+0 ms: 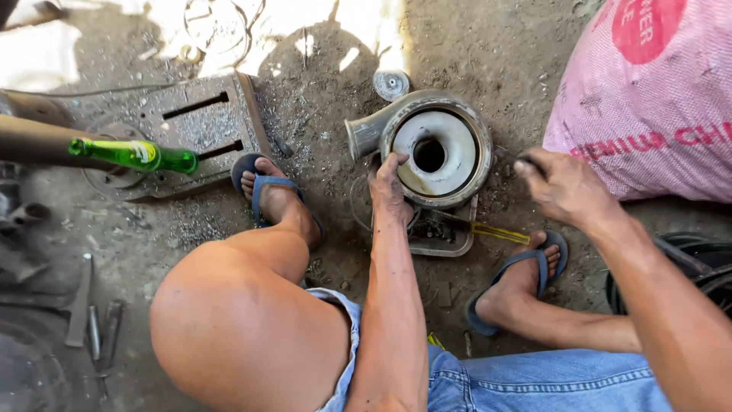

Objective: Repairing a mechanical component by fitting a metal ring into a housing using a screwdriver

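A person squats on a dirt floor (488, 69) with both feet in blue flip-flops, seen from above. Between the feet, just above the frame's centre, lies a round metal pump housing (436, 146) with a white inner face, a dark centre hole and a short outlet pipe sticking out toward 10 o'clock. It rests on a small grey metal tray (446, 243).

The left hand (389, 187) sits at the housing's 8 o'clock edge, fingers curled narrowly over the rim and touching it. The right hand (566, 185) is at 3 o'clock of the housing, closed in a fist round a dark, slim tool handle (528, 161) whose end points toward the housing; what kind of tool it is cannot be told. A yellow-handled screwdriver (499, 232) lies on the ground at 5 o'clock of the housing, just beside the tray and near the right foot.

A small round metal cap (391, 84) rests at 11 o'clock of the housing, near it but apart. Far to 9 o'clock, a green glass bottle (137, 154) lies across a grey slotted metal base plate (187, 126). A pink woven sack (648, 91) fills the 2 o'clock corner. A few dark hand tools (95, 328) lie at the 8 o'clock edge.
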